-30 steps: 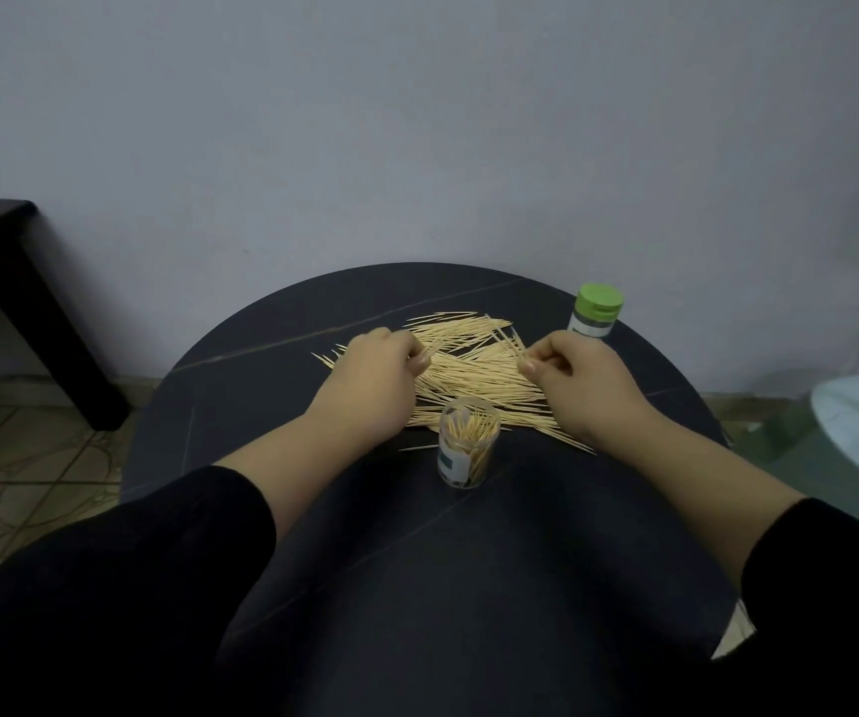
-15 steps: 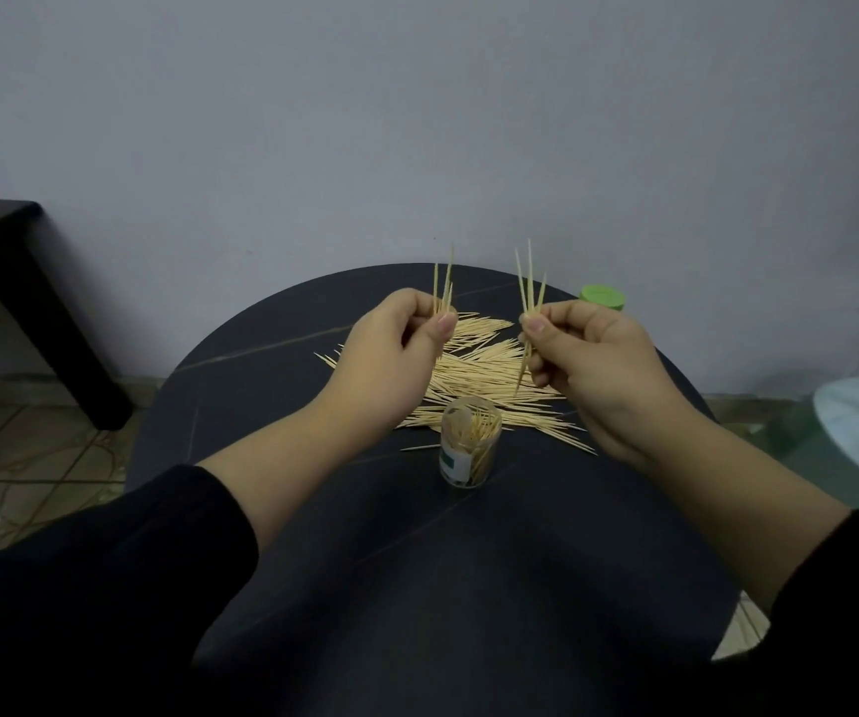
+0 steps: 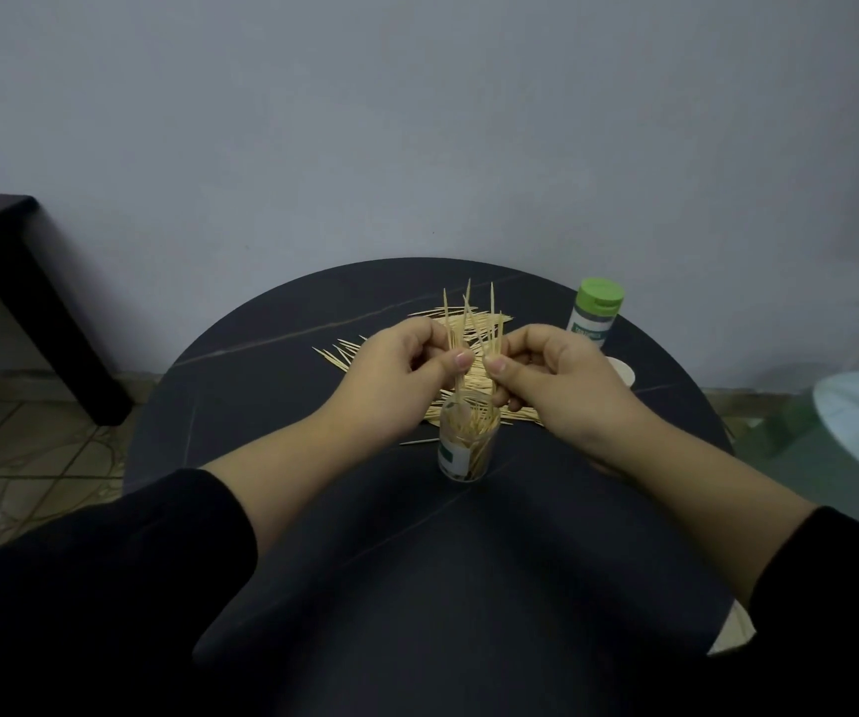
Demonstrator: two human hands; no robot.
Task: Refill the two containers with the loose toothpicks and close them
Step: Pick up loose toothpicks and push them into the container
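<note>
Round dark table (image 3: 241, 390), two hands working over the open clear container (image 3: 466, 450).
Left hand (image 3: 396, 377) and right hand (image 3: 559, 382) each pinch upright toothpicks (image 3: 470, 331) just above its mouth; loose toothpick pile (image 3: 342, 354) lies behind, green-capped container (image 3: 595, 314) stands far right.

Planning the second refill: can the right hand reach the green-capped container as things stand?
Probably yes. The green-capped container stands just beyond the right hand with nothing upright between them, but its grip is full of toothpicks to drop first.
</note>
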